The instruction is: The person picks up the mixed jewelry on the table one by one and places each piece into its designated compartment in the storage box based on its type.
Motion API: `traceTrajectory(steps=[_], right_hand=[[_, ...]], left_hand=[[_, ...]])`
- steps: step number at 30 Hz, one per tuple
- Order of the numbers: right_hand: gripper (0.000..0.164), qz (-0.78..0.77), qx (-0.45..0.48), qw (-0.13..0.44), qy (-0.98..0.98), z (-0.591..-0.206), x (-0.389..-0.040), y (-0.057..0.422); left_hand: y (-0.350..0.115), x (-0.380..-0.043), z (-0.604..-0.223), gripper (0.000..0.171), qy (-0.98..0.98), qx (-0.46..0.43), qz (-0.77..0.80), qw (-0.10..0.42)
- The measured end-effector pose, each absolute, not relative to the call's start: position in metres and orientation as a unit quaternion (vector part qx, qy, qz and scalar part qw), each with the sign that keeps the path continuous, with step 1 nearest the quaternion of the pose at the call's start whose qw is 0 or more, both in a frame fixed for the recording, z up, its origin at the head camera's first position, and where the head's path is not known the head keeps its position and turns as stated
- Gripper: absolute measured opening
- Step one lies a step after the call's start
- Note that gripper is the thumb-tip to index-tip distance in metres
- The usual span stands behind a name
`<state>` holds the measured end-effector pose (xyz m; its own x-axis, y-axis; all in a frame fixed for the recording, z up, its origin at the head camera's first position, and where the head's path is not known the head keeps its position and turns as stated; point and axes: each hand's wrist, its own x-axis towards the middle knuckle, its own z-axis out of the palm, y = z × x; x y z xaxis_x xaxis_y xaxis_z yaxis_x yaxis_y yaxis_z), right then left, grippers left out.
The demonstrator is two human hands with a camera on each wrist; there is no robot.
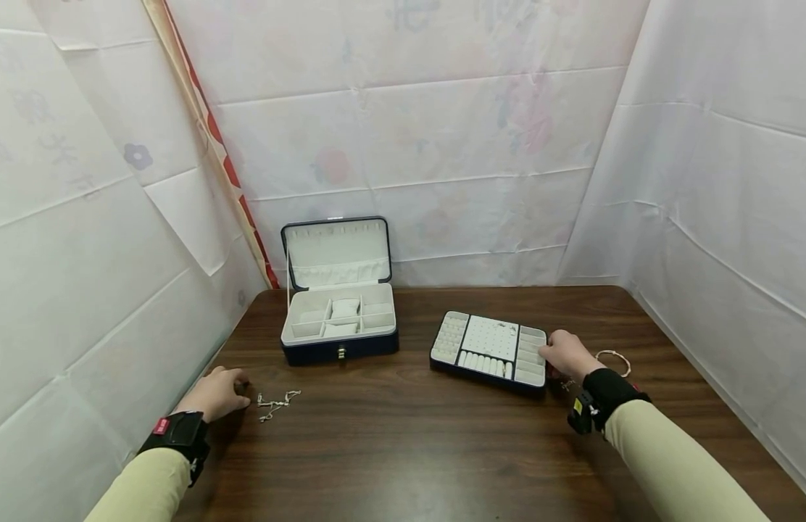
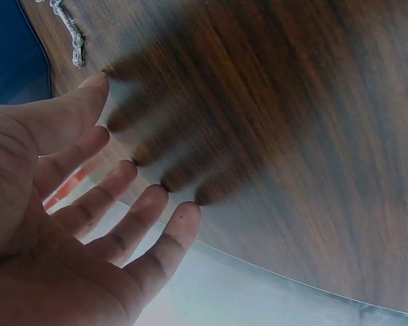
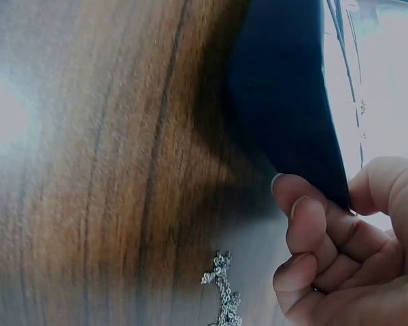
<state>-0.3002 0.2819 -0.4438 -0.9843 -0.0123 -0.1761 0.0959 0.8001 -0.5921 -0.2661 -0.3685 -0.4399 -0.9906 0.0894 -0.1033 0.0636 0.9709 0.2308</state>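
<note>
My right hand [image 1: 568, 355] grips the right edge of a dark blue jewelry tray [image 1: 481, 375] lined in off-white. In the right wrist view the thumb is over the rim and curled fingers lie under the tray's blue side [image 3: 285, 102]. That edge appears raised off the table. A silver chain [image 3: 224, 292] lies just below those fingers. On the left, my left hand [image 1: 214, 393] rests its fingertips on the table, fingers spread and holding nothing. Beside its thumb lies a silver chain necklace [image 1: 275, 403], partly seen in the left wrist view.
A dark blue jewelry box [image 1: 370, 346] stands at the back left, its lid [image 1: 338, 250] raised, with compartments and small cushions inside. A thin bangle [image 1: 630, 366] lies beyond my right wrist. White sheeting [image 1: 409, 145] hangs behind and beside the brown wooden table [image 1: 390, 449].
</note>
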Motion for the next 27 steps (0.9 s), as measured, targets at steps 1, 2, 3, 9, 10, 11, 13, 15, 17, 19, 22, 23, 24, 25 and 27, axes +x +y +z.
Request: traceTrajectory(steps=[1, 2, 3, 9, 10, 11, 13, 15, 17, 19, 22, 23, 24, 25, 27], right_hand=[[0.022, -0.315, 0.027, 0.087, 0.945, -0.444, -0.301, 0.283], [0.021, -0.314, 0.03, 0.087, 0.945, -0.445, -0.302, 0.284], [0.022, -0.311, 0.031, 0.086, 0.946, -0.445, -0.302, 0.284], [0.021, -0.306, 0.036, 0.084, 0.948, -0.443, -0.302, 0.284], [0.021, -0.305, 0.036, 0.084, 0.948, -0.443, -0.302, 0.284], [0.021, -0.304, 0.034, 0.083, 0.948, -0.442, -0.302, 0.284], [0.021, -0.301, 0.029, 0.082, 0.95, -0.443, -0.302, 0.284], [0.022, -0.301, 0.026, 0.08, 0.95, -0.443, -0.303, 0.284], [0.023, -0.302, 0.024, 0.079, 0.95, -0.446, -0.304, 0.284], [0.023, -0.304, 0.028, 0.081, 0.949, -0.449, -0.305, 0.285], [0.025, -0.303, 0.029, 0.082, 0.949, -0.453, -0.307, 0.286], [0.025, -0.302, 0.03, 0.082, 0.949, -0.454, -0.307, 0.286], [0.025, -0.303, 0.032, 0.083, 0.949, -0.454, -0.307, 0.285], [0.025, -0.302, 0.031, 0.082, 0.949, -0.454, -0.307, 0.285], [0.025, -0.302, 0.027, 0.079, 0.95, -0.454, -0.306, 0.284]], left_hand=[[-0.369, -0.267, -0.44, 0.04, 0.991, 0.037, 0.114, 0.057], [-0.369, -0.267, -0.44, 0.04, 0.991, 0.035, 0.114, 0.057], [-0.369, -0.267, -0.44, 0.04, 0.991, 0.034, 0.114, 0.058], [-0.37, -0.269, -0.44, 0.042, 0.991, 0.033, 0.114, 0.062], [-0.37, -0.269, -0.44, 0.042, 0.991, 0.036, 0.114, 0.063], [-0.37, -0.269, -0.44, 0.041, 0.991, 0.038, 0.115, 0.063], [-0.371, -0.271, -0.44, 0.04, 0.99, 0.04, 0.117, 0.065], [-0.371, -0.272, -0.439, 0.039, 0.99, 0.043, 0.119, 0.067], [-0.372, -0.273, -0.439, 0.039, 0.99, 0.043, 0.12, 0.068], [-0.372, -0.273, -0.439, 0.039, 0.989, 0.045, 0.12, 0.069], [-0.371, -0.273, -0.438, 0.039, 0.989, 0.047, 0.123, 0.07], [-0.372, -0.274, -0.438, 0.039, 0.989, 0.049, 0.123, 0.071], [-0.372, -0.274, -0.438, 0.038, 0.988, 0.051, 0.123, 0.071], [-0.372, -0.275, -0.437, 0.038, 0.988, 0.054, 0.124, 0.073], [-0.372, -0.277, -0.436, 0.037, 0.987, 0.047, 0.13, 0.077]])
